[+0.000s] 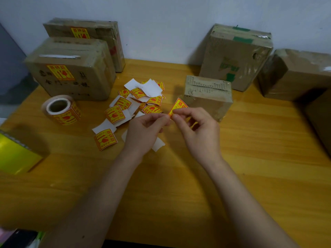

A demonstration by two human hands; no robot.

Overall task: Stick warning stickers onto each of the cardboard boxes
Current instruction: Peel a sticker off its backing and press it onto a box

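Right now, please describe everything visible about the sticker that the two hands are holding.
The sticker is a small yellow square with red print and a red border, seemingly thin paper. It is held in the air above the wooden table, tilted with one corner up, just in front of the small cardboard box. The left hand and the right hand both pinch its lower corner with their fingertips. Whether its backing is still on cannot be told.

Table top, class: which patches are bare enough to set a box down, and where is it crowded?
Free: the near table in front of both forearms, and the right side between the small box and the right edge. Crowded: the middle, where loose stickers lie between the sticker roll and the hands; boxes line the wall.
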